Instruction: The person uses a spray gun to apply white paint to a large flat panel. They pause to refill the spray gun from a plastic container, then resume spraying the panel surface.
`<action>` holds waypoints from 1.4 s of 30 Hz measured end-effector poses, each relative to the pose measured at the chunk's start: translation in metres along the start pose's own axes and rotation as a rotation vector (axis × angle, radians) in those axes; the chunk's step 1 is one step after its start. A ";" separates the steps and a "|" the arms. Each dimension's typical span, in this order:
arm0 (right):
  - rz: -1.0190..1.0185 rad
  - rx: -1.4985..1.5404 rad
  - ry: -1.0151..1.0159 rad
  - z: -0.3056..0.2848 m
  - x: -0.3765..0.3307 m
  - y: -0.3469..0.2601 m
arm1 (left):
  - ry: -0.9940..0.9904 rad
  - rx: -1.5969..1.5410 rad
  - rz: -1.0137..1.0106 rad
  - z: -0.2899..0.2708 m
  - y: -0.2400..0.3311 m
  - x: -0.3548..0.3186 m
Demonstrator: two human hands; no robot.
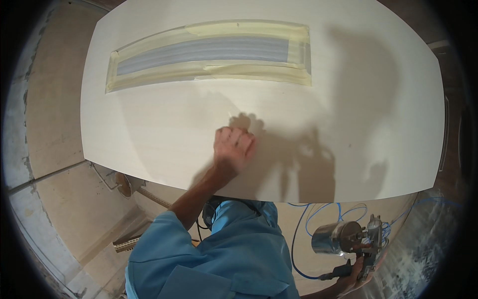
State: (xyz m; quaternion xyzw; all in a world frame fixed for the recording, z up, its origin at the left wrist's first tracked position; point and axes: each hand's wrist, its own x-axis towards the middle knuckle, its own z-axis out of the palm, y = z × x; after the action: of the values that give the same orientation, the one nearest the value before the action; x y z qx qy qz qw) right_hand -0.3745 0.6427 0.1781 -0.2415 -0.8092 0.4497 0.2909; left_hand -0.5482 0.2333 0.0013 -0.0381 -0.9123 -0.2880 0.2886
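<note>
Panel [318, 99] work appears to be at a checking stage: the large pale board lies flat across the middle of the head view, its surface an even off-white, and near its far edge a long narrow grey strip [204, 50] is framed by yellowish masking tape [209, 74] that is not yet removed. Judging from that, the masking is done and some coating may already be on, though the picture cannot show whether the surface is wet or dry; the tape stays to be peeled and any further spraying is left. The left hand [233, 148] rests on the panel near its front edge, curled into a loose fist with the knuckles and fingertips touching the surface; whether anything small, such as a pad or cloth, sits under the fingers cannot be told. The right hand [354, 277], low at the person's right and well clear of the board, is clenched around the handle of a spray gun [366, 244] with a shiny metal cup [334, 237], held idle, blue hoses [308, 219] trailing over the floor [55, 119] below.
</note>
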 end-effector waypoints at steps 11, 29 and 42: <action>0.016 -0.018 0.005 0.000 0.009 -0.001 | -0.134 -0.385 0.257 0.010 0.082 -0.012; 0.044 -0.035 0.065 0.002 0.003 -0.010 | -0.200 -0.034 0.152 0.029 0.037 0.088; 0.064 -0.031 0.085 0.006 0.001 -0.011 | -0.129 -0.173 0.383 0.010 0.041 0.099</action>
State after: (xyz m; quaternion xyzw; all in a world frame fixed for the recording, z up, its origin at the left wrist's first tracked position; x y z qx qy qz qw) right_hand -0.3811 0.6346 0.1852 -0.2907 -0.7949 0.4354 0.3068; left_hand -0.6260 0.2630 0.0691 -0.2537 -0.8768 -0.3023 0.2747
